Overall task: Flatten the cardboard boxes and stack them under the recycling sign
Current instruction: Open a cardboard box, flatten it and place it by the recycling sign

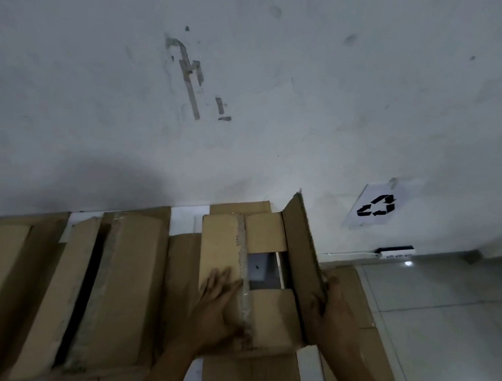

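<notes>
Against the foot of the stained white wall, on a glossy pale tiled floor, stands a brown cardboard box with torn tape along its flap seam and a gap showing its inside. On its left flap the left hand presses flat with fingers straight, while the right hand grips the upright right flap. More boxes crowd the wall to the left, flattened cardboard lies beneath on the right, and the recycling sign hangs low on the wall beyond, near a power strip.
</notes>
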